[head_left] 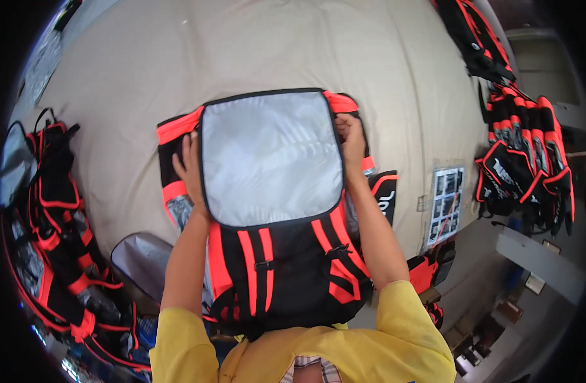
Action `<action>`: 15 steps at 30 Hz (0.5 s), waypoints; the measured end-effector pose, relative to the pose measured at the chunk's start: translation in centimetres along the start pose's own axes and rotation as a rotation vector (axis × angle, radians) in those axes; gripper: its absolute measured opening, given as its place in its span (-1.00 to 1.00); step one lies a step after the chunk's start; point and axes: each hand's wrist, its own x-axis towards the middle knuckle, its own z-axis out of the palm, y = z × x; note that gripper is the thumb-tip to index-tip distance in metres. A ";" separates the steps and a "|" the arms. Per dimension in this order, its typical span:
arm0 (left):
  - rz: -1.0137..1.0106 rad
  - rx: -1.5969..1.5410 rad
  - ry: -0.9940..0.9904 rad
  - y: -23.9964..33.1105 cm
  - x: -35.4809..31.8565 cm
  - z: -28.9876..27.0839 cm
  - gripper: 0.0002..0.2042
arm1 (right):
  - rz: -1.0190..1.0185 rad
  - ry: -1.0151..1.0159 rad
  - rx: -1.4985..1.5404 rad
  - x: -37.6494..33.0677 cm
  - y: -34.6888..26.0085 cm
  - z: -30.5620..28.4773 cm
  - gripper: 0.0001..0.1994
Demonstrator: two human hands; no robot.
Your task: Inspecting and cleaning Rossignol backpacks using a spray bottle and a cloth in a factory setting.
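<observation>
A black and neon-orange backpack lies in front of me on the covered table, its lower end against my body. Its silver-grey lined flap with black edging lies spread out, lining up. My left hand rests along the flap's left edge, fingers stretched out over the black and orange side fabric. At the upper right edge, my right hand has its fingers curled and pinched at the flap's black edging. Two orange straps with black buckles run down the bag's front.
Black and orange bag pieces are heaped at the left. More bags hang at the right edge, with another above them. A grey fabric panel lies left of my forearm. A taped sheet is on the beige table cover.
</observation>
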 end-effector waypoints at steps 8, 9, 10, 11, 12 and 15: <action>-0.033 0.070 -0.066 1.2 0.5 0.6 -0.26 | -0.358 -0.397 -0.618 1.1 -6.7 -1.5 -0.52; -0.042 0.088 -0.070 1.0 0.3 0.2 -0.26 | -0.364 -0.509 -0.797 1.7 -8.7 -1.5 -0.49; -0.036 0.074 -0.073 1.4 0.4 -0.1 -0.26 | -0.324 -0.590 -0.939 2.5 -10.2 -1.6 -0.47; -0.027 0.057 -0.070 1.7 0.6 -0.2 -0.25 | -0.236 -0.659 -1.033 3.6 -11.1 -1.4 -0.48; -0.021 0.052 -0.064 1.8 0.7 0.0 -0.25 | -0.147 -0.723 -1.128 4.9 -11.9 -1.3 -0.48; 0.016 0.615 -0.138 0.5 0.2 2.2 -0.32 | -0.003 -0.830 -1.196 8.4 -13.5 1.8 -0.51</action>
